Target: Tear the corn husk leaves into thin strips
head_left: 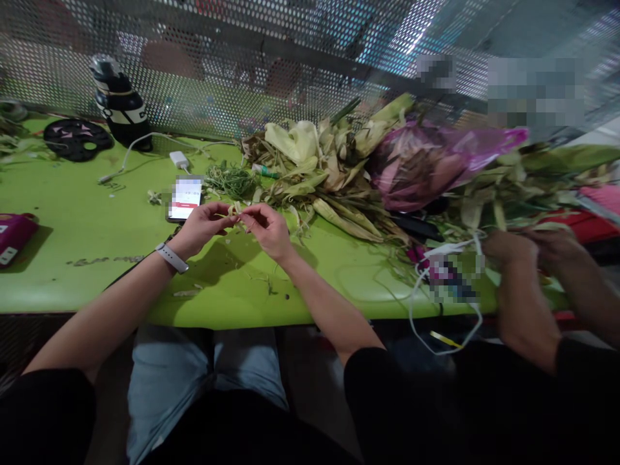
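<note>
Over the green tabletop [121, 284], both hands meet at a small pale-green strip of corn husk [235, 209]. My left hand [206, 225], with a pale watch band on its wrist, pinches the strip from the left. From the other side, my right hand [268, 231] pinches it between thumb and fingertips. Part of the strip is hidden behind the fingers. A lit phone [186, 197] lies just beyond my left hand. Behind my hands sits a tangle of thin green strips [232, 181]. Husk scraps [188, 292] are scattered on the tabletop nearer to me.
A pile of corn husks [334, 155] and a pink plastic bag [421, 168] stand at back right. Another person's hands [513, 250] work at the right, near a white cable [411, 303]. A dark bottle [123, 106] and black mask [77, 139] are at back left, before a perforated metal panel.
</note>
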Demonstrator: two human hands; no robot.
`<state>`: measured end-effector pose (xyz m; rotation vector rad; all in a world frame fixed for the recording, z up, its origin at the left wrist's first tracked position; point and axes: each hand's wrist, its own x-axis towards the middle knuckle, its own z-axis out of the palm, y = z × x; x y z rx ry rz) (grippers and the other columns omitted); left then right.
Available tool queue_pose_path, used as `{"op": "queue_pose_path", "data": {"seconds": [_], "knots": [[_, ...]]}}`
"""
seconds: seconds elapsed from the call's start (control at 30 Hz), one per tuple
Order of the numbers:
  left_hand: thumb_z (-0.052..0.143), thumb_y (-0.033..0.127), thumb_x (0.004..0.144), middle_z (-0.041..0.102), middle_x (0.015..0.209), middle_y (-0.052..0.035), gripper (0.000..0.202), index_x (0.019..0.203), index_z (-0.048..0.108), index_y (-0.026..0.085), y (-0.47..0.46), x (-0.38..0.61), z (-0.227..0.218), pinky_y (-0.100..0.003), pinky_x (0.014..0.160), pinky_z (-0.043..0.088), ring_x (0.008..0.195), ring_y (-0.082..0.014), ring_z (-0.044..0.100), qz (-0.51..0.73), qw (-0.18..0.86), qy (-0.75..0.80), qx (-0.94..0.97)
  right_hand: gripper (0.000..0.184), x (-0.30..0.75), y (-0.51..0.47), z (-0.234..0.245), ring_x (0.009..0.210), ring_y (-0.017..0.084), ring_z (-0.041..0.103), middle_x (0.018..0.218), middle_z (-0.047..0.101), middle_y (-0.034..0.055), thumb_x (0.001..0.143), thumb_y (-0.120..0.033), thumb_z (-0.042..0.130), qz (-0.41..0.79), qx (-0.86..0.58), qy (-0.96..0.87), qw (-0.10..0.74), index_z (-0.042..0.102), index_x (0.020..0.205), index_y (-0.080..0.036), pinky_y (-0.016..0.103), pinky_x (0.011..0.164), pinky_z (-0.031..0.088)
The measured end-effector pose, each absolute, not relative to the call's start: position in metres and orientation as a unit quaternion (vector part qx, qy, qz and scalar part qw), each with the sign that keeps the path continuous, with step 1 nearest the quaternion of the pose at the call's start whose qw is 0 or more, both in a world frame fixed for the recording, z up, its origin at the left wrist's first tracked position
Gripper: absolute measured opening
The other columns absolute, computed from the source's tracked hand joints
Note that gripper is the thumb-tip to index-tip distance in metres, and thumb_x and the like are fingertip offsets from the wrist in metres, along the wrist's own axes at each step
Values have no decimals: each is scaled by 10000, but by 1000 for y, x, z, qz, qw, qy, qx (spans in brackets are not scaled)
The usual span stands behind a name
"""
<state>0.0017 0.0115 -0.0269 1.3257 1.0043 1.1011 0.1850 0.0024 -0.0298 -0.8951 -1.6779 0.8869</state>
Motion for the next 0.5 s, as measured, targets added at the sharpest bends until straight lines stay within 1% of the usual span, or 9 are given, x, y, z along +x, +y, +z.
{"op": "queue_pose_path", "data": {"seconds": [0.1, 0.17, 0.23, 0.33, 0.4, 0.5], "knots": [[845, 276, 665, 634, 823, -7, 345, 862, 585, 163, 10, 3, -25, -232, 600, 520, 718, -109, 631, 483, 535, 425, 547, 249, 187, 1, -25, 802, 134, 576, 970, 609, 46, 869, -452, 653, 305, -377, -710, 511, 670, 874, -204, 278, 661, 474], [835, 257, 675, 616, 812, 1, 357, 866, 547, 165, 11, 3, -25, -227, 599, 529, 717, -106, 633, 493, 526, 423, 549, 227, 189, 1, -23, 847, 147, 573, 1028, 594, 62, 846, -424, 681, 290, -389, -715, 504, 688, 832, -198, 283, 660, 466], [818, 250, 692, 609, 816, 1, 349, 873, 533, 165, 12, 4, -27, -223, 596, 536, 698, -97, 628, 496, 509, 424, 562, 222, 191, 3, -23, 851, 155, 571, 1021, 599, 67, 826, -414, 696, 302, -400, -717, 485, 698, 803, -193, 294, 669, 467], [802, 254, 708, 612, 855, -11, 340, 891, 528, 168, 13, 3, -30, -226, 591, 546, 689, -94, 628, 493, 467, 429, 596, 222, 193, 7, -24, 875, 169, 577, 993, 620, 69, 800, -406, 714, 326, -407, -716, 464, 700, 771, -187, 324, 735, 489], [794, 265, 715, 615, 893, -27, 339, 908, 533, 170, 14, 3, -31, -233, 592, 552, 715, -106, 636, 487, 435, 427, 625, 225, 194, 9, -25, 882, 172, 580, 988, 629, 70, 794, -406, 716, 336, -412, -712, 458, 699, 764, -184, 339, 771, 496], [778, 287, 737, 622, 936, -49, 326, 938, 548, 173, 13, 2, -33, -246, 619, 564, 780, -131, 653, 478, 395, 419, 664, 232, 194, 11, -26, 865, 170, 582, 989, 632, 72, 791, -409, 717, 341, -411, -711, 457, 699, 767, -179, 347, 781, 499]]}}
